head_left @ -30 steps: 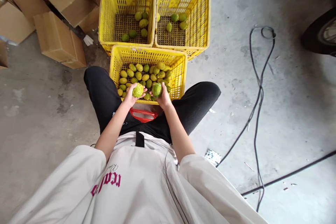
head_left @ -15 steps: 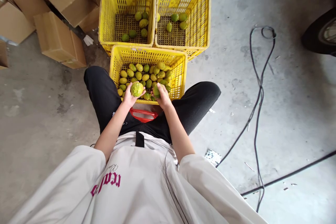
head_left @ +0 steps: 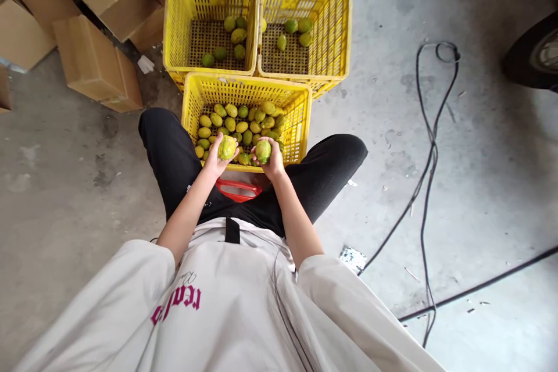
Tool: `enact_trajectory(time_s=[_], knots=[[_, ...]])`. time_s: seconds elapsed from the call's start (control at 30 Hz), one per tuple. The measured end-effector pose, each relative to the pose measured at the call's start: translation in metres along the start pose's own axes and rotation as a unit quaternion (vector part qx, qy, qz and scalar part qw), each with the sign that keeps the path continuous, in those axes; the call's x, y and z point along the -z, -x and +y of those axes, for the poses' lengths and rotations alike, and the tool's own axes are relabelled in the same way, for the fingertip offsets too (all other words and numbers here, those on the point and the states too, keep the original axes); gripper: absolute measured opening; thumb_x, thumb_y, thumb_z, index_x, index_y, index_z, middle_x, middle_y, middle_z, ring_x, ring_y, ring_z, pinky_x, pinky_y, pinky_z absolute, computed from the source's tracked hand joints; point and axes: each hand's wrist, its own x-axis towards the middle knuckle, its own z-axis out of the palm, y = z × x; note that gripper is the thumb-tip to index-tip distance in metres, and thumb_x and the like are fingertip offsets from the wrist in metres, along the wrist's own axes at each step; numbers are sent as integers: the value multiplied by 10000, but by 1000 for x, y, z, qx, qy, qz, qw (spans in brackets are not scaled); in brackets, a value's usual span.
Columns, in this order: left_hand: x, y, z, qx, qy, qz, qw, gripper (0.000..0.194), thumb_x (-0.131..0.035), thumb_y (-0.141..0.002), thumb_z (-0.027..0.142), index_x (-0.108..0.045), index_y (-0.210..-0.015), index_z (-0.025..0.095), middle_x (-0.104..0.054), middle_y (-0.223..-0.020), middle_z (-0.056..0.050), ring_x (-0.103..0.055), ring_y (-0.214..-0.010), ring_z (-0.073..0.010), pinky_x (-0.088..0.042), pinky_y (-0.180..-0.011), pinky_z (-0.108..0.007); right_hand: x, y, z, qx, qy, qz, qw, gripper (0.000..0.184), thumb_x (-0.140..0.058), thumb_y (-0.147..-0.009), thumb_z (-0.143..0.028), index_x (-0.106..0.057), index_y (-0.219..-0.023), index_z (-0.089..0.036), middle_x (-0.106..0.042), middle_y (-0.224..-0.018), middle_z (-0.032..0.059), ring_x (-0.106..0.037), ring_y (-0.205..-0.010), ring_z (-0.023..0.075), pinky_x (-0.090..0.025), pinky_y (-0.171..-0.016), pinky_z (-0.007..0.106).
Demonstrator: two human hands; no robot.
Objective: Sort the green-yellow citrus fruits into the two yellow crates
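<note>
In my right hand (head_left: 274,163), the greener fruit (head_left: 263,151) had come into fuller view since the earlier frame: the part of my hand that had covered its top had shifted to the side, and a paler patch of skin showed. In my left hand (head_left: 217,161), the yellow-green fruit (head_left: 226,147) had stayed nearly in place.

Each hand was cupped around its own fruit, the palm under it and the top bare to me. Both were above the near part of the front crate (head_left: 307,122), inside its side walls, with my wrists crossing the near rim. A small gap lay between my fingertips, and the two fruits were apart. Beneath and beyond them, a loose layer of fruit (head_left: 242,127) covered much of the crate bottom, with some bare mesh along the edges.

The front crate sat between my knees, its far rim close up against the left rear crate (head_left: 167,23) and the right rear crate (head_left: 349,23), which stood side by side with a few fruits each. A red plastic piece (head_left: 239,190) showed just below the near rim. Cardboard boxes (head_left: 96,61) crowded the far left. To the right, open concrete floor (head_left: 383,93) ran from the crates to the looped cable (head_left: 431,139), with a wheel (head_left: 538,55) beyond.
</note>
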Motion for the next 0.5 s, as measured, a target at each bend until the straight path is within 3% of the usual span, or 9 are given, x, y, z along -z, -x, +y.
enact_trajectory(time_s=[0.13,0.3,0.4,0.5], knots=[[0,-1,1,1,47,26,999,101,-653,-968,303,-655,-920,215,-711,-869,-9,-737,-939,-156,-593,-1000,-339,-3,0,-2,-5,-1,7,1000,382,-611,-901,-632,-516,-867,-264,-707,-737,26,-662,-623,188,-390,-405,233],[6,-10,3,11,48,61,997,220,-568,-1001,440,-672,-992,246,-700,-839,-29,-729,-922,-187,-631,-847,-300,-4,4,-2,-29,-4,12,1000,316,-671,-867,-555,-629,-962,-256,-735,-873,24,-721,-802,201,-506,-508,244],[8,-13,2,39,27,33,998,311,-514,-1003,456,-698,-1088,220,-723,-860,-72,-742,-902,-211,-620,-751,-283,-3,7,-2,-25,17,32,999,324,-759,-796,-483,-668,-1010,-258,-708,-879,-17,-715,-771,162,-540,-571,231],[7,-12,1,48,8,10,999,321,-509,-1001,421,-705,-1151,216,-748,-875,-79,-759,-906,-226,-626,-768,-315,-1,7,-2,-10,43,47,998,358,-808,-745,-453,-643,-1002,-265,-683,-846,-44,-682,-678,128,-529,-573,222]])
